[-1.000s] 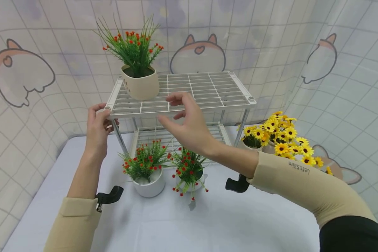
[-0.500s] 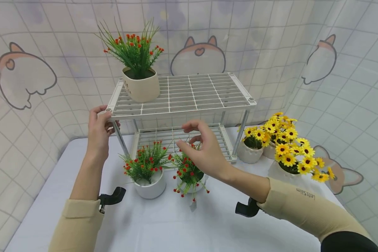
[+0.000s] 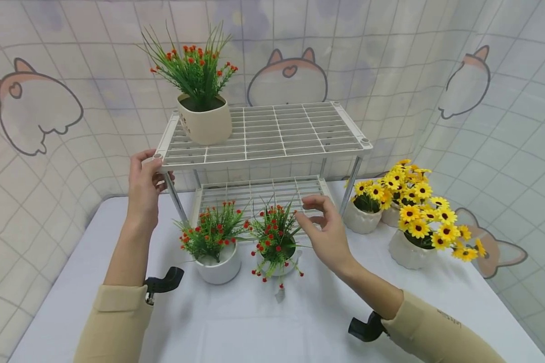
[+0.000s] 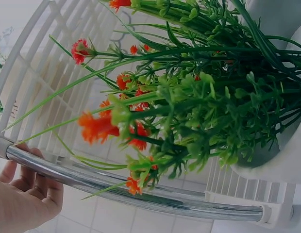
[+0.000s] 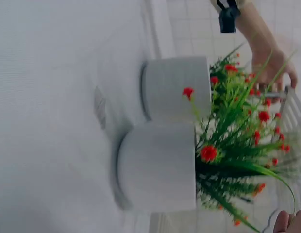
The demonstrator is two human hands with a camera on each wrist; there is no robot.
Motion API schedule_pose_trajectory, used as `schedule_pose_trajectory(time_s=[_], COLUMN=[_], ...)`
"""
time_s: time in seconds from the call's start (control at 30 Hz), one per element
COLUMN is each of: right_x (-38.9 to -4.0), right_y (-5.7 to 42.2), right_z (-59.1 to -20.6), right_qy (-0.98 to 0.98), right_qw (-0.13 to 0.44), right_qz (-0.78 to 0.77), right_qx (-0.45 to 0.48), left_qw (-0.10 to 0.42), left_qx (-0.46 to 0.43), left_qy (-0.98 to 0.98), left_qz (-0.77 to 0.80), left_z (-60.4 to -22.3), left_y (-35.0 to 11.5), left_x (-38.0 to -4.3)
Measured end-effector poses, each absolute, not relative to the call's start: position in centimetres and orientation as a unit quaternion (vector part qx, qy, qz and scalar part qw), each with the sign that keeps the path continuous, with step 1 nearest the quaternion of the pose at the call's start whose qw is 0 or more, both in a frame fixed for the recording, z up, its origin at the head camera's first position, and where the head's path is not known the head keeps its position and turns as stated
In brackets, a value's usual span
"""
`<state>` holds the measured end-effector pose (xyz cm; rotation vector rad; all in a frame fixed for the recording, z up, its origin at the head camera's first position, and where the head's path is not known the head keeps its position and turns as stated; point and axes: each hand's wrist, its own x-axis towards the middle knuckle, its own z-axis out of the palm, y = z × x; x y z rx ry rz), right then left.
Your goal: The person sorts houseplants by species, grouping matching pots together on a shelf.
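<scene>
Now left hand [image 3: 143,191] grips rack corner [image 3: 161,154]; right hand [image 3: 328,236], loosely curved, empty, beside red-flowered plant [image 3: 274,233].

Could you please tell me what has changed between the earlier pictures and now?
The right hand moved down and to the right, from near the front edge of the upper shelf to beside the lower right red-flowered plant. It holds nothing; whether its fingers touch the leaves is unclear. The left hand still grips the shelf's front-left corner. The cream pot and other plants stayed in place.
</scene>
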<state>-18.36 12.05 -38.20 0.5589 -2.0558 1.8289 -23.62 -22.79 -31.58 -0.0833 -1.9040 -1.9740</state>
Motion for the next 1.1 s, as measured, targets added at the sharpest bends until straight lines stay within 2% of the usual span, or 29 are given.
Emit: schedule_pose_trajectory(time_s=[0.2,0.43,0.73,1.1], right_x=[-18.6,-18.7,-17.9,-16.9], right_y=[15.0,17.0,15.9,12.7], right_z=[-39.4,-41.4,-45.9,-48.3], right_qy=[-0.728,-0.724,-0.749,-0.795], right_qw=[0.151,0.102,0.003,-0.023], right_qz=[0.661,0.682,0.662,0.604], right_qx=[0.103,0.013,0.007,0.06], left_qw=[0.199,0.199,0.2,0.199], left_qx=[-0.036,-0.031,-0.031,-0.025], left_qy=[-0.683,-0.681,-0.681,-0.68], left_qz=[-0.702,-0.704,-0.704,-0.706], left_z=[-31.6,-31.6,-31.5,-31.6], left_y=[-22.8,-22.9,-22.8,-22.8], left_x=[-23.5,-23.6,-23.6,-23.6])
